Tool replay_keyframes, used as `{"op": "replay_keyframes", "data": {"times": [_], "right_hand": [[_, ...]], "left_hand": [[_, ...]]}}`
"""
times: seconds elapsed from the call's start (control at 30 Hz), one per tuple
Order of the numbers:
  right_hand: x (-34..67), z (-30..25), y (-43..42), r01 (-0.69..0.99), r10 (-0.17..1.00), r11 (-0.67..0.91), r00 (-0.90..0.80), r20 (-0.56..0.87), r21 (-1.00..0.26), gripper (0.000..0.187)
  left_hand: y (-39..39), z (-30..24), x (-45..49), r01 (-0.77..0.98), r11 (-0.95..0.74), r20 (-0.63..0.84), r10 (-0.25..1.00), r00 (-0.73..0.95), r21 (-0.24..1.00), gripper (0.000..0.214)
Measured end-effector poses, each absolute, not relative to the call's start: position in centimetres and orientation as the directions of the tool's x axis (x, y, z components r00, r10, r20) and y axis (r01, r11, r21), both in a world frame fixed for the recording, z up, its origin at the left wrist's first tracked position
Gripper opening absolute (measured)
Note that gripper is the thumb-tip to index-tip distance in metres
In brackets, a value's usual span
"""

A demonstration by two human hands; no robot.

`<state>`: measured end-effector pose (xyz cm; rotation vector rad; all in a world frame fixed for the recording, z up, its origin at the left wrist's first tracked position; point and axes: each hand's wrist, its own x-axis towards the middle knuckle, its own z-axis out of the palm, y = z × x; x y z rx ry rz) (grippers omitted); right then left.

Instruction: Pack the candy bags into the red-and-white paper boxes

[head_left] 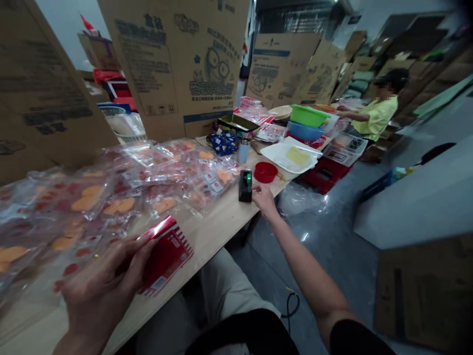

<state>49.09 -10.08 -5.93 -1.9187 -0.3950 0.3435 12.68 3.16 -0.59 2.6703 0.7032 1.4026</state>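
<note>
My left hand (107,276) is closed on a red plastic packet (164,259) with a striped edge, its top folded over under the fingers. The packet is held above the near edge of the wooden table (207,227). Further along, my right hand (264,198) reaches to a black tape dispenser (245,186) with a green roll in it. Its fingers are bent together at the dispenser's right side; whether a piece of tape is between them is too small to see. Just behind that hand stands a round red container (265,172).
Clear bags with orange and red pieces (121,204) cover the table's left side. A bottle (244,150), a blue patterned cloth (223,143), a white basket (291,155) and a green basin (308,116) stand farther back. A person in yellow (379,116) sits beyond. Large cardboard boxes (177,64) line the back.
</note>
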Motion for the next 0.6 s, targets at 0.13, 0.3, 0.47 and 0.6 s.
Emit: {"op": "replay_keyframes", "data": {"times": [0.13, 0.3, 0.47, 0.6], "right_hand": [[51.8, -7.4, -9.1, -0.186, 0.362, -0.413, 0.865, -0.348, -0.892, 0.017], [52.5, -7.0, -7.3, -0.431, 0.345, -0.414, 0.741, -0.576, -0.802, 0.03], [52.9, -6.1, -7.1, -0.53, 0.373, -0.367, 0.669, -0.643, -0.764, 0.033], [52.0, -6.6, -7.0, -0.519, 0.381, -0.294, 0.707, -0.596, -0.803, 0.035]], "left_hand": [[3.2, -1.4, 12.8, 0.459, -0.84, 0.746, 0.498, 0.442, 0.288, 0.015], [2.3, -1.4, 12.7, 0.434, -0.827, 0.712, 0.542, 0.446, 0.358, 0.015], [1.6, -1.0, 12.9, 0.422, -0.825, 0.717, 0.548, 0.43, 0.377, 0.012], [1.6, -0.7, 13.1, 0.41, -0.847, 0.729, 0.512, 0.454, 0.339, 0.015]]}}
